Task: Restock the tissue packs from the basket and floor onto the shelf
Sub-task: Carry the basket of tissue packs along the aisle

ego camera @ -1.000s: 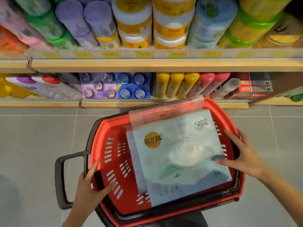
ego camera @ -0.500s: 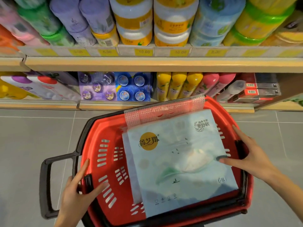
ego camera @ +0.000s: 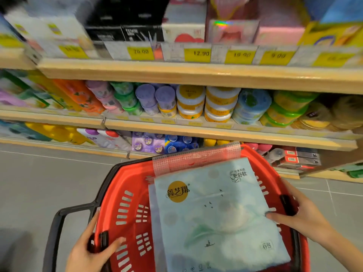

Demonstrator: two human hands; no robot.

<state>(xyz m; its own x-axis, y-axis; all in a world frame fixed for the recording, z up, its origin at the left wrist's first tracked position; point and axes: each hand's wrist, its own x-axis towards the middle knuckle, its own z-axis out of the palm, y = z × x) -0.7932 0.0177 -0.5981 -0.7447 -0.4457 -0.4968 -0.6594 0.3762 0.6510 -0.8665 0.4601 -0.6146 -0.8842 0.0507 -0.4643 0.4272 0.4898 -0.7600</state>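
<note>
Now the left hand (ego camera: 92,250) has its grip pressed on the left rim of the red basket (ego camera: 125,193), with the thumb inside the wall and the other fingers outside it. The right hand (ego camera: 300,216) has its grip closed on the right rim of the basket, and its thumb lies on the right edge of the tissue pack (ego camera: 216,213). Both hands carry the basket above the grey floor (ego camera: 49,183).

The tissue pack is light blue with a round yellow mark near its upper left corner, and it lies flat in the right half of the basket, covering most of that side. A second pack seems to lie under it, but I cannot tell this for sure. The clear top strip of the pack stands over the far rim of the basket. A black handle (ego camera: 57,228) sticks out from the left side of the basket.

Beyond the basket stands the wooden shelf (ego camera: 196,75). Its board just behind the basket carries round jars (ego camera: 190,101) in yellow, purple and green. The board above carries boxes with yellow price tags (ego camera: 197,54), which are blurred.
</note>
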